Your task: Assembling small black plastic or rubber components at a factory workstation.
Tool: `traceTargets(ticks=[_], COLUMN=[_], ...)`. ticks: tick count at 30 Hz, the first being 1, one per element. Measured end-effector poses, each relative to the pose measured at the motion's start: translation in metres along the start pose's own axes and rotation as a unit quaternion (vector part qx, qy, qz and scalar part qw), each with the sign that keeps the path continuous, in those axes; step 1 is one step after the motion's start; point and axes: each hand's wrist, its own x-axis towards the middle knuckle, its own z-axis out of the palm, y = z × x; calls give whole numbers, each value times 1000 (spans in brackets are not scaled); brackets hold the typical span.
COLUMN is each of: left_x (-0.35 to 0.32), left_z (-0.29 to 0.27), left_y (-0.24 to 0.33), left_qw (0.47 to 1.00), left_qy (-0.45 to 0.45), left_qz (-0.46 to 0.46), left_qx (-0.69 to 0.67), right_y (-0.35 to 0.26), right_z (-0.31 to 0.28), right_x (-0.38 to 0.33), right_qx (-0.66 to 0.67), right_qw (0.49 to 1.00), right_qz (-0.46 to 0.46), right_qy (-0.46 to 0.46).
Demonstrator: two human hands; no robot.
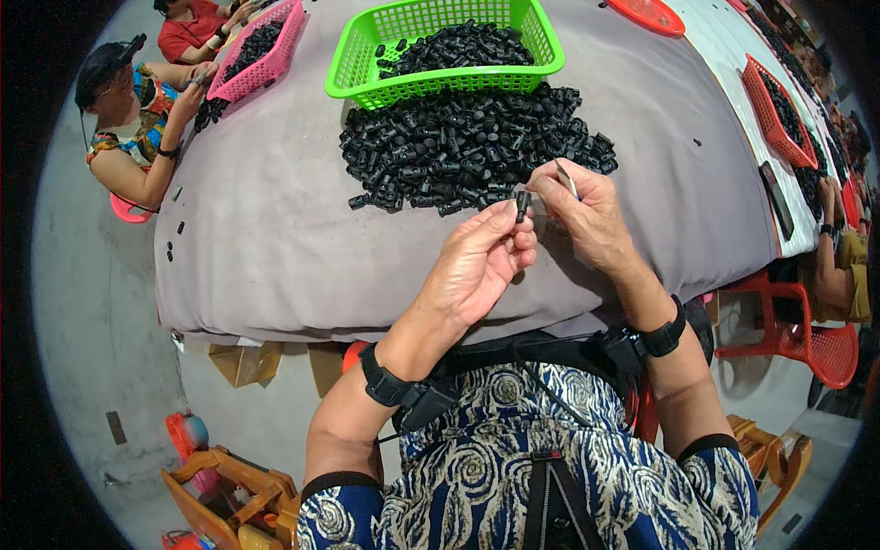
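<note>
My left hand [483,258] pinches a small black plastic cylinder [523,206] upright between thumb and fingertips. Close beside it, my right hand [587,211] is closed on a thin, flat, silvery blade-like tool [566,180], whose exact kind I cannot make out. The right fingertips are right by the top of the cylinder; whether they touch it is unclear. Just beyond both hands lies a large heap of similar black cylinders [449,147] on the grey cloth-covered table [293,247]. Behind the heap, a bright green plastic basket [445,89] holds more of these parts.
At the far left, two people [128,128] handle parts by a pink basket [266,55]. A red basket [779,115] with black parts stands on the right on a white cover. A red chair [788,321] stands to the right, wooden furniture [229,490] at the lower left.
</note>
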Motion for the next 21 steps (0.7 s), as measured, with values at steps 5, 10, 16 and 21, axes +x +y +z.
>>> traceTargets(ticks=[5, 10, 16, 21], left_x=[2, 2, 1, 1], left_z=[-7, -7, -8, -8], left_y=[3, 3, -2, -2], left_qw=[1000, 998, 999, 997], left_qy=[-15, -30, 0, -38], left_qz=[-5, -9, -28, -56], left_qx=[-19, -45, -40, -23], right_y=[-7, 0, 4, -4], right_z=[3, 5, 9, 12], right_x=[1, 0, 0, -3], right_qx=[-25, 93, 31, 106], right_qw=[998, 994, 997, 993], right_qz=[-57, 5, -33, 32], right_qy=[-24, -62, -55, -32])
